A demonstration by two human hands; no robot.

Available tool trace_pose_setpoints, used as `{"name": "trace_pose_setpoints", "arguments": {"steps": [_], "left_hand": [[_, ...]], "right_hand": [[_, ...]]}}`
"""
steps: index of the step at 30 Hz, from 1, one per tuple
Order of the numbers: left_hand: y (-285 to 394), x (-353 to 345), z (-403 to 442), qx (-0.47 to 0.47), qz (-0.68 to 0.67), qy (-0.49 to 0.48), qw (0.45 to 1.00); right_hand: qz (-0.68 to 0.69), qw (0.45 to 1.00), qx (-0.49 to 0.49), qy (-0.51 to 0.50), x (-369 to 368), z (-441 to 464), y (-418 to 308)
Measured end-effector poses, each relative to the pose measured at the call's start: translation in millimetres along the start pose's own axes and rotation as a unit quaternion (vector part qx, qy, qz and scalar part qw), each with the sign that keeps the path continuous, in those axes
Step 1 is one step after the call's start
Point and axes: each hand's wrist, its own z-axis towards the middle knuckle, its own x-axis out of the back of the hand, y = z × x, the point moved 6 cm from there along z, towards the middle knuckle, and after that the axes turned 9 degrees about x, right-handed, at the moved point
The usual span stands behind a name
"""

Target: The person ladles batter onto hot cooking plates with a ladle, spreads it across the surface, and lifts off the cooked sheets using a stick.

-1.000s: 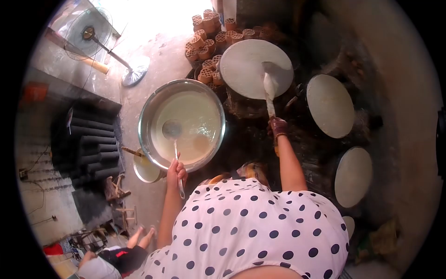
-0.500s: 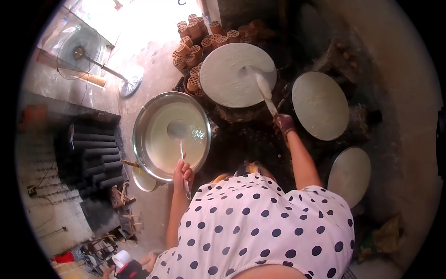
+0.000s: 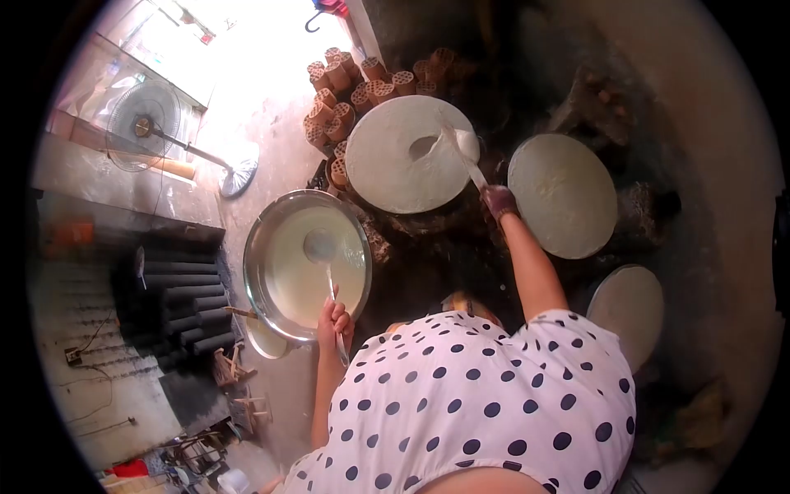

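My gloved right hand (image 3: 499,202) is clasping long whitish paddle (image 3: 470,161); it is now lying nearer right edge of round pale disc (image 3: 383,169), grey patch (image 3: 423,148) showing beside. Stroke seems to be reaching rim. Left hand (image 3: 335,319) is gripping silver metal ladle (image 3: 319,246), in or above creamy liquid (image 3: 296,284).

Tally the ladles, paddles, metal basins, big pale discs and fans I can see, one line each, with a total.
Ladle: 1
Paddle: 1
Metal basin: 1
Pale discs: 3
Fan: 1
Total: 7
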Motion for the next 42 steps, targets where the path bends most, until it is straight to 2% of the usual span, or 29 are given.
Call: {"name": "trace_pose_setpoints", "arguments": {"steps": [1,3,4,5,7,9,10,11,13,14,15,17,19,21,22,23,25,26,28,30,32,34,36,37,39,40,41,42], "left_hand": [[1.3,-3.6,-0.6,0.004,-0.005,-0.001,1.000],[5.1,-9.7,-4.9,-0.005,-0.001,0.012,1.000],[7.5,-9.9,-7.6,-0.019,0.041,0.021,0.999],[10.7,-10.5,-9.5,-0.035,0.081,0.030,0.996],[13.6,-7.3,-12.7,-0.045,0.085,0.040,0.995],[13.5,-2.6,-14.4,-0.043,0.101,0.040,0.993],[12.5,-0.5,-13.1,-0.033,0.103,0.039,0.993],[12.9,-1.8,-14.2,-0.032,0.105,0.044,0.993],[8.5,-6.9,-12.4,0.013,0.118,0.037,0.992],[8.4,-6.8,-10.5,0.019,0.137,0.031,0.990],[9.9,-12.5,-11.1,0.020,0.138,0.027,0.990],[9.0,-24.2,-17.4,0.011,0.156,0.021,0.987],[4.8,-26.3,-14.4,0.016,0.164,0.024,0.986],[4.2,-29.4,-6.2,0.020,0.179,0.022,0.983],[0.3,-27.7,0.0,0.041,0.188,0.013,0.981],[-1.8,-28.8,8.6,0.059,0.197,0.001,0.979],[-2.9,-33.4,25.9,0.079,0.194,0.005,0.978],[-3.8,-36.3,37.3,0.085,0.200,0.003,0.976],[-0.1,-42.0,63.2,0.094,0.202,0.005,0.975],[5.0,-51.6,98.3,0.108,0.246,0.017,0.963],[15.3,-76.7,126.2,0.081,0.296,-0.005,0.952],[21.8,-105.2,145.9,0.049,0.325,0.000,0.945],[23.7,-126.0,165.9,0.032,0.345,0.013,0.938],[24.2,-134.2,173.3,0.010,0.369,0.025,0.929],[14.4,-148.6,183.7,0.008,0.367,0.042,0.929],[8.7,-152.0,188.1,0.006,0.370,0.055,0.927],[1.1,-155.9,192.5,0.009,0.369,0.056,0.928],[-6.3,-157.5,195.7,0.004,0.354,0.074,0.932]], "right_hand": [[0.003,1.000,0.004,0.000,-4.1,1.1,-12.0],[-0.059,0.988,0.122,-0.070,-23.4,-0.3,-46.9],[-0.026,0.969,0.243,-0.048,-32.9,10.2,-32.2],[0.122,0.931,0.344,-0.003,-49.3,32.8,-2.1],[-0.120,0.923,0.316,0.183,-18.9,-42.1,-29.7],[0.015,0.984,0.081,0.160,-34.2,-45.8,-5.9],[-0.134,0.956,0.169,0.201,-53.1,-37.4,1.6],[-0.133,0.957,0.165,0.197,-64.9,-25.3,14.6],[-0.110,0.955,0.273,0.037,-89.5,-7.5,-1.2],[-0.018,0.961,0.275,-0.030,-80.5,-7.7,-8.0],[-0.018,0.961,0.275,-0.025,-61.8,-23.6,-26.9],[-0.078,0.974,0.166,0.136,-17.2,-46.0,-36.0],[-0.060,0.971,0.170,0.159,-38.3,-9.0,26.8],[0.010,0.966,0.256,0.028,-67.8,10.8,40.4],[0.068,0.987,0.130,-0.059,-57.3,-23.0,2.7],[0.069,0.987,0.131,-0.057,-44.4,-38.3,-28.6],[-0.067,0.989,0.098,0.092,-15.0,-44.5,-59.6],[0.029,0.965,0.221,0.135,-30.6,19.1,-5.7],[-0.114,0.953,0.270,0.076,-33.0,9.7,-20.1],[-0.188,0.930,0.313,0.049,-31.7,-22.3,-29.4],[-0.245,0.902,0.354,0.033,-20.0,-51.5,-34.0],[-0.295,0.880,0.369,0.043,-8.1,-72.0,-27.2],[-0.349,0.876,0.316,0.103,-2.6,-80.5,-8.4],[-0.353,0.876,0.315,0.098,-15.1,-80.9,1.5],[-0.334,0.910,0.191,0.157,-44.8,-76.6,29.6],[-0.308,0.915,0.206,0.158,-74.4,-73.8,34.7],[-0.213,0.916,0.306,0.148,-101.4,-69.2,43.6],[-0.137,0.960,0.226,0.090,-112.9,-83.5,9.0]]}}
